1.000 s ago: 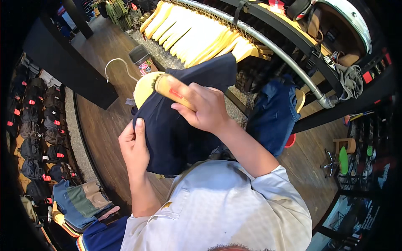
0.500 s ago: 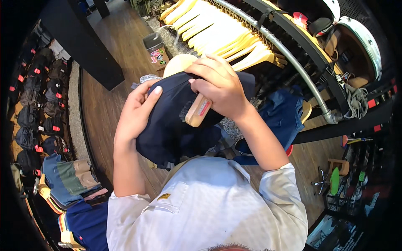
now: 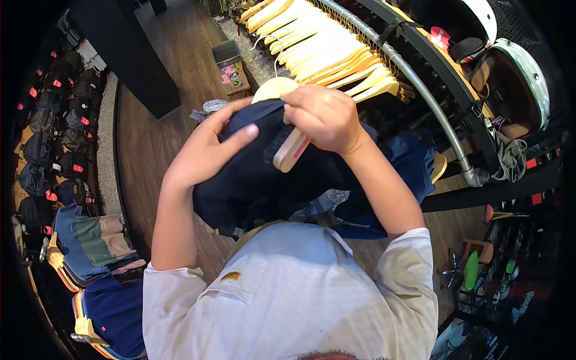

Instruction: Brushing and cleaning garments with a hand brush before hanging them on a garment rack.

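A dark navy garment (image 3: 264, 186) hangs in front of me on a pale wooden hanger (image 3: 271, 90), whose metal hook shows above it. My left hand (image 3: 210, 150) grips the garment near its left shoulder, thumb across the front and fingers partly hidden behind the cloth. In my right hand (image 3: 327, 117) is a wooden-handled brush (image 3: 291, 151), its fingers closed around the upper end. The brush lies slanted against the front of the garment, dark bristles facing the cloth on its left side.
Ahead, many wooden hangers (image 3: 336, 60) fill a metal rail (image 3: 429, 99). Helmets (image 3: 516, 84) sit on the shelf to the right. Blue denim clothing (image 3: 399, 168) hangs beside the garment. Folded-looking clothes on hangers (image 3: 96, 240) stand at the left, near shelves of dark bags (image 3: 42, 141).
My right hand has moved slightly right and turned, its fingers now curled tighter around the brush. The left thumb has shifted right over the garment, and the view has turned a little.
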Demonstrator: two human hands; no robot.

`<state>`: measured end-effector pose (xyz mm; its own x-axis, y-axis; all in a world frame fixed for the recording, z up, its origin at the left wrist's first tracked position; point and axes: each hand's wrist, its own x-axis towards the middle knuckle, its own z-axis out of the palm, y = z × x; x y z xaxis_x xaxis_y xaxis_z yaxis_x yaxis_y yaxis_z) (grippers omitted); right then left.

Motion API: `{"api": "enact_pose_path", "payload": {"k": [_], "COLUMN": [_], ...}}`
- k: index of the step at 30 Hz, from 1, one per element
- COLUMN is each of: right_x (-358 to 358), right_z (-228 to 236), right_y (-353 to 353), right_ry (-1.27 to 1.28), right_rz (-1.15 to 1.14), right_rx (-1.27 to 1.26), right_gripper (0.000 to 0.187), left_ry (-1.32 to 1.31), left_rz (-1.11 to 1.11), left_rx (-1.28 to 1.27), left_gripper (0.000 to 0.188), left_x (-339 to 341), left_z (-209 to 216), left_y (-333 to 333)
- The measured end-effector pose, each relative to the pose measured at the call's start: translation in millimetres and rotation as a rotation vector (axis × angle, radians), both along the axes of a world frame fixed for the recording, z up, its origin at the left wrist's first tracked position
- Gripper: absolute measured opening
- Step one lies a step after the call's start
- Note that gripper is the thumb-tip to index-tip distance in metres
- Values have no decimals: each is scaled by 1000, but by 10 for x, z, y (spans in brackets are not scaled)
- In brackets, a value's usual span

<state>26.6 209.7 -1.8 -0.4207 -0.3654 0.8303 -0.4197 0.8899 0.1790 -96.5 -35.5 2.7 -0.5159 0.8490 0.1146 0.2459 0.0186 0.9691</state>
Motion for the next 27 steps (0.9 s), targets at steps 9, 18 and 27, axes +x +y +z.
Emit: {"api": "enact_pose_path", "payload": {"k": [9,18,27], "right_x": [-89,142,107], "right_z": [109,-731,-759], "right_y": [-13,-866,-261], "right_ry": [-591,-181,-123], "right_rz": [28,-175,-707], "right_rx": [-913,-889,-803], "right_gripper": [27,58,52], "left_ry": [402,394,246], "left_rz": [272,367,473], "left_rx": [-139,5,-41], "left_gripper": [36,35,36], "left_x": [39,16,-50], "left_z": [-160,-622,-441], "left_y": [126,283,120]}}
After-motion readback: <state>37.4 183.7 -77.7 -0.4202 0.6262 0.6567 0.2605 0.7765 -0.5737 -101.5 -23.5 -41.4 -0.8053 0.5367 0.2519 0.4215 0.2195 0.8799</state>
